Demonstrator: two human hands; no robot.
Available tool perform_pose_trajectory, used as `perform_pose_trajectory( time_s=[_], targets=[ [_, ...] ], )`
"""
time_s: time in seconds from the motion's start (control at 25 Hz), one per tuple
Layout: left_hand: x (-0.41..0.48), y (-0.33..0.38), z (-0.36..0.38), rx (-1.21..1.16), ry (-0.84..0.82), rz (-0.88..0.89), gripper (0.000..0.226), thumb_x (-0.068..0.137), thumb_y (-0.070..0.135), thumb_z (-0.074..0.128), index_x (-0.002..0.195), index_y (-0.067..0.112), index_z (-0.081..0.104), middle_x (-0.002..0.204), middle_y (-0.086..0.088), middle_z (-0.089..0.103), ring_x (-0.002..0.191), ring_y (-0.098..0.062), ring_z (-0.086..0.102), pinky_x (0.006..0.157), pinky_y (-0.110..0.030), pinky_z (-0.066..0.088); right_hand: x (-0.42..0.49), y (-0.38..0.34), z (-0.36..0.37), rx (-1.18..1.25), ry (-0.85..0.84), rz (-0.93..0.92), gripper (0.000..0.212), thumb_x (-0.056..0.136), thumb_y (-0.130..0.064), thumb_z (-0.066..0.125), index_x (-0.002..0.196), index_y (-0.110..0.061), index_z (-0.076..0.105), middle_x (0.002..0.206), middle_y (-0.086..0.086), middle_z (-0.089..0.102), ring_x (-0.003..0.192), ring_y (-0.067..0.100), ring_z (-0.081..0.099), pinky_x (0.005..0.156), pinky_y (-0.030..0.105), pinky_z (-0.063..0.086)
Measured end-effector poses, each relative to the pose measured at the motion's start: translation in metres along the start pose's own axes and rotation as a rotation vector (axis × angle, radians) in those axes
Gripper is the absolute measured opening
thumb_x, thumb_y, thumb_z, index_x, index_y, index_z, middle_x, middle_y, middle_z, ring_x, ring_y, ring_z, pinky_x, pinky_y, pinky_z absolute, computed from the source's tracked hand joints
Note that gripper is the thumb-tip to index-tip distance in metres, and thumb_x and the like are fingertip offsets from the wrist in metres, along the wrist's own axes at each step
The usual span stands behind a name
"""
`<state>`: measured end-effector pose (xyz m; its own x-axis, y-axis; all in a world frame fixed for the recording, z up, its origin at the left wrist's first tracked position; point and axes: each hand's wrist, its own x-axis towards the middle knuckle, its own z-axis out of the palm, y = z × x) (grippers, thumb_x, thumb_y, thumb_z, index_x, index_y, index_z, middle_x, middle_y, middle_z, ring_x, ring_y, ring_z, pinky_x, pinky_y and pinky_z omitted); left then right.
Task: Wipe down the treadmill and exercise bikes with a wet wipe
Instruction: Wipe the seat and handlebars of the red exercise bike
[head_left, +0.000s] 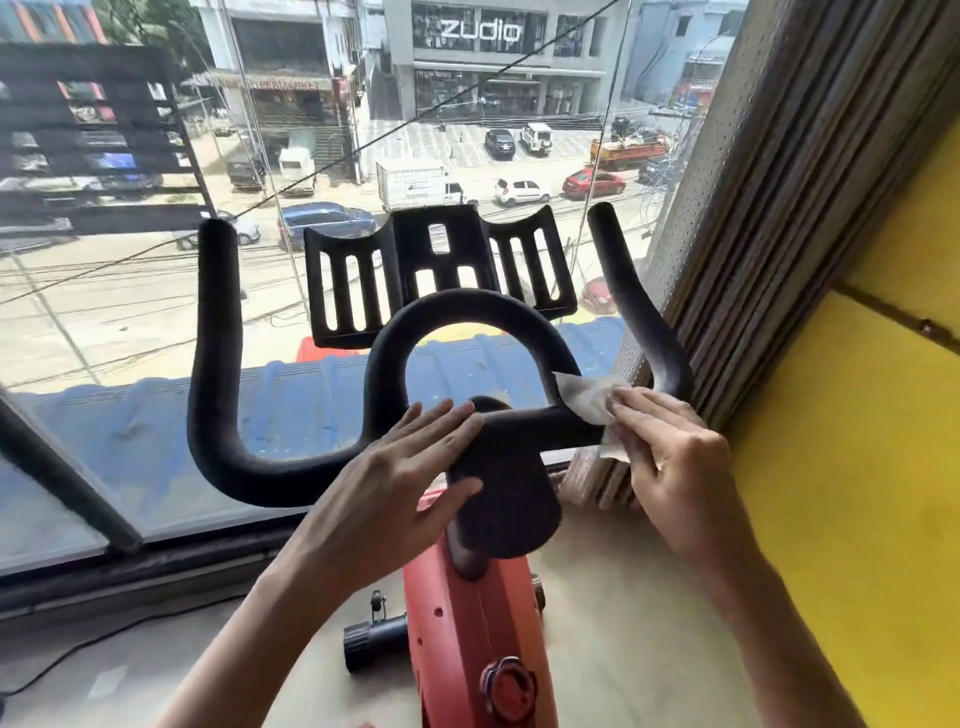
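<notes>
Wiping the handlebar (540, 423) is in hand: the right hand (670, 452) curls its fingers over the wet wipe (587, 397), the left hand (410, 467) lies flat with fingers together (steadying, I think), and next comes the horn (639, 306) beyond the fingertips.

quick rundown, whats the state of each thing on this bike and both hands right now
wet wipe: crumpled, pressed against the right side of the handlebar
right hand: holds the wipe on the bar, fingers curled round it
left hand: fingers straight, resting flat on the middle of the handlebar
handlebar: bare apart from the wipe and both hands
device holder: empty
</notes>
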<state>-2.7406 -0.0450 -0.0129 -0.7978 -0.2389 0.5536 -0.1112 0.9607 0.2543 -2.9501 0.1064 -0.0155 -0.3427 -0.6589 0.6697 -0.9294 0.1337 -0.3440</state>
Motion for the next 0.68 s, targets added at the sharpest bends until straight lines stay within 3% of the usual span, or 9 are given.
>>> perform_pose_trajectory(
  time_s=[0.08,0.2,0.36,0.44,0.52,0.6,0.68],
  targets=[
    [0.015,0.007,0.007,-0.002,-0.023,-0.004,0.055,0.092,0.038,0.048,0.136,0.005,0.05,0.14,-0.009,0.049,0.135,-0.023,0.041,0.113,-0.033,0.027,-0.002,-0.017,0.011,0.082,-0.067,-0.004,0.039,0.094,-0.021,0.047,0.127,-0.003,0.058,0.133,0.009,0.057,0.132,0.023,0.045,0.113,0.025,0.028],
    [0.038,0.017,0.019,0.015,-0.072,0.012,0.059,0.094,0.043,0.043,0.138,0.004,0.048,0.143,-0.01,0.045,0.138,-0.022,0.035,0.115,-0.032,0.022,-0.015,-0.015,0.025,0.186,-0.136,-0.07,0.044,0.095,-0.015,0.044,0.139,-0.009,0.044,0.146,0.003,0.044,0.144,0.018,0.026,0.118,0.034,0.02],
    [0.068,0.018,0.033,0.039,-0.152,0.048,0.065,0.096,0.053,0.034,0.138,0.006,0.047,0.146,-0.01,0.042,0.141,-0.021,0.03,0.115,-0.033,0.022,-0.015,0.05,0.014,0.173,0.007,0.099,0.039,0.097,-0.017,0.046,0.134,-0.006,0.049,0.14,0.002,0.049,0.14,0.013,0.031,0.115,0.036,0.027],
    [0.084,0.018,0.04,0.042,-0.197,0.067,0.068,0.095,0.057,0.032,0.137,0.007,0.049,0.145,-0.011,0.042,0.14,-0.024,0.03,0.116,-0.04,0.026,0.004,0.083,0.002,0.258,-0.021,0.282,0.037,0.097,-0.02,0.047,0.131,-0.007,0.054,0.14,0.002,0.048,0.139,0.009,0.032,0.116,0.037,0.026],
    [0.096,0.02,0.047,0.031,-0.212,0.074,0.068,0.091,0.058,0.037,0.133,0.006,0.053,0.143,-0.013,0.044,0.139,-0.027,0.031,0.113,-0.047,0.024,0.017,0.091,-0.004,0.334,-0.091,0.39,0.035,0.096,-0.019,0.044,0.125,-0.007,0.06,0.141,0.007,0.049,0.138,0.004,0.031,0.119,0.028,0.02],
    [0.103,0.022,0.05,0.014,-0.218,0.06,0.069,0.087,0.058,0.041,0.13,0.007,0.056,0.142,-0.013,0.045,0.14,-0.026,0.03,0.112,-0.046,0.021,0.013,0.066,0.005,0.3,-0.083,0.366,0.038,0.095,-0.027,0.039,0.113,-0.006,0.065,0.133,0.009,0.056,0.136,0.005,0.033,0.116,0.016,0.014],
    [0.106,0.023,0.051,0.025,-0.196,0.083,0.066,0.086,0.055,0.045,0.128,0.007,0.059,0.139,-0.014,0.049,0.138,-0.026,0.032,0.112,-0.042,0.024,-0.002,0.023,0.017,0.246,-0.034,0.23,0.042,0.098,-0.032,0.037,0.116,-0.005,0.063,0.126,0.004,0.058,0.13,0.011,0.038,0.116,0.023,0.019]
  ],
)
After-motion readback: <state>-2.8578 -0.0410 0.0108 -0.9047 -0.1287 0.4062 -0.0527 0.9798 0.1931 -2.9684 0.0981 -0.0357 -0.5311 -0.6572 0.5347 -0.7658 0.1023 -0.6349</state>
